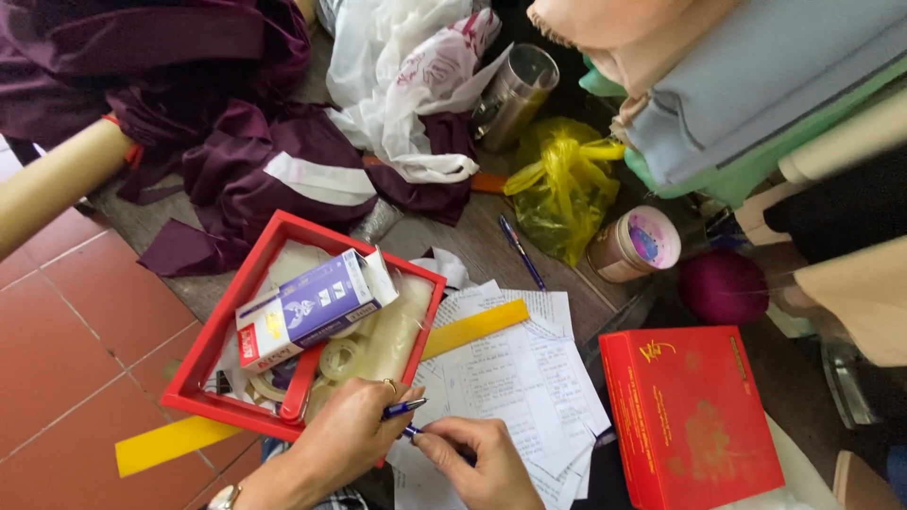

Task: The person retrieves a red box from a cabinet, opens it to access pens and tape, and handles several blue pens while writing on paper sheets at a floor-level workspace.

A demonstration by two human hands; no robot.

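My left hand (345, 436) and my right hand (480, 463) meet at the bottom of the head view over a blue pen (404, 409). The left hand, with a ring on one finger and a watch at the wrist, holds the pen's clipped end. The right hand's fingers pinch its other end, just above a loose stack of printed papers (515, 373). Right beside the left hand is a red tray (230, 307), which carries a small blue and white carton (312, 307), rolls of clear tape (338, 359) and plastic sheets.
A long yellow ruler (472, 328) runs under the tray and papers. A red box (690, 416) lies right of the papers. Farther back are another pen (521, 251), a round tin (635, 244), a yellow bag (562, 184), a steel cup (515, 94), purple cloth (236, 151) and folded fabrics (756, 85).
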